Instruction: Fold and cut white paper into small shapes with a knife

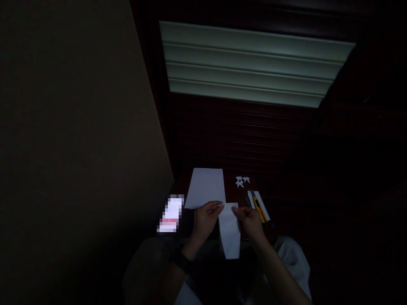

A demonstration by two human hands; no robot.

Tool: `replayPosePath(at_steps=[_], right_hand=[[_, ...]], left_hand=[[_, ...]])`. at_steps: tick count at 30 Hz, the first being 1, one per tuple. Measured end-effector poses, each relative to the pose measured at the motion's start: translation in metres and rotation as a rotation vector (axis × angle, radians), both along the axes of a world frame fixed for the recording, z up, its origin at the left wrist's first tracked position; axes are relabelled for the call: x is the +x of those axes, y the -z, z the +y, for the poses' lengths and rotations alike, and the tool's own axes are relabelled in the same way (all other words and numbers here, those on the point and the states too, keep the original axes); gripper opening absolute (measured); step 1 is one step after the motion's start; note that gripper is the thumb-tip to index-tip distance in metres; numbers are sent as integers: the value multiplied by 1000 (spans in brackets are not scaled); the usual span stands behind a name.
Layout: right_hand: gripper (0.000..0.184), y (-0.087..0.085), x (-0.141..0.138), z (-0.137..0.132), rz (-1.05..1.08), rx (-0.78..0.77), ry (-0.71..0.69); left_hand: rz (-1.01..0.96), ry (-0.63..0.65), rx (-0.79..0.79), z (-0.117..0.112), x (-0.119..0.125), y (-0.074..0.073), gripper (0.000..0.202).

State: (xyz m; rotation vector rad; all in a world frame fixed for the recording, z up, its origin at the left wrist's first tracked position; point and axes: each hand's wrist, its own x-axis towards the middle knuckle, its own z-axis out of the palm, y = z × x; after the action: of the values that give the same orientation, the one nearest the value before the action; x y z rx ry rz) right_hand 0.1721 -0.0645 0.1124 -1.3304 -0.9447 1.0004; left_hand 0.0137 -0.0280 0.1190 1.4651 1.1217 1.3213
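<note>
A narrow white paper strip hangs between my hands over the near edge of a dark table. My left hand pinches its upper left corner with closed fingers. At the strip's upper right corner my right hand grips it the same way. A dark watch band sits on my left wrist.
A larger white sheet lies on the table behind my hands. Small white paper shapes lie at the back right. A yellow utility knife rests on a paper scrap to the right. A lit screen glows at the left.
</note>
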Motion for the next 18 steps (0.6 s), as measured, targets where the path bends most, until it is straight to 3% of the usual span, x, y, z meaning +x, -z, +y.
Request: replayPosePath(at_steps=[6, 11, 18], right_hand=[[41, 3, -3, 5, -88, 44, 76], [40, 1, -6, 21, -94, 91, 85], [39, -3, -10, 38, -100, 148, 103]], left_hand=[[-49, 28, 14, 6, 1, 0, 20], [-96, -24, 20, 19, 0, 2, 23], [-137, -34, 22, 37, 6, -6, 35]])
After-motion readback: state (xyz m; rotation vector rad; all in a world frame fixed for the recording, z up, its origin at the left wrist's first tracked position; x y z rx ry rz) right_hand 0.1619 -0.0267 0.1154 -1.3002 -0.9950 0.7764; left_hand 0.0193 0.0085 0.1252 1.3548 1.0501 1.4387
